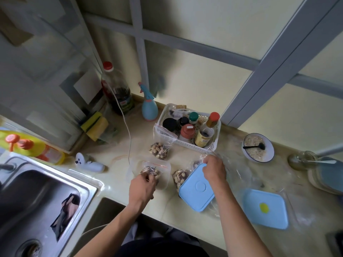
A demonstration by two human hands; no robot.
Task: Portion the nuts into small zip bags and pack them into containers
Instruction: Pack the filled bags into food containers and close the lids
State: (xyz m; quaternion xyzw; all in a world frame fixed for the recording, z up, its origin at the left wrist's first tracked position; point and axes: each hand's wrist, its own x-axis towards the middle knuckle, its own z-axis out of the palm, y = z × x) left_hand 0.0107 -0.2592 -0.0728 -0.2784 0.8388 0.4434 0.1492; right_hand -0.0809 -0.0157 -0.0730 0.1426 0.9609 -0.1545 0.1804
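My left hand [143, 184] is closed on a small zip bag of nuts [155, 171] that sits in a clear plastic container [163, 182] near the counter's front edge. My right hand [213, 169] pinches the top of another clear zip bag [220, 158], just above a light blue lid [194, 190]. A further bag of nuts [180, 176] lies partly under that lid. One filled zip bag [160, 150] leans against the white basket. To the right, a second blue lid with a yellow spot [265, 208] rests on a clear container.
A steel sink [37, 197] lies to the left. The white basket [215, 143] of condiment bottles stands behind the bags, with a blue spray bottle [149, 108] and a dark bottle [117, 89] further back. A bowl of oats [259, 147] and a glass jar [300, 160] stand at the right.
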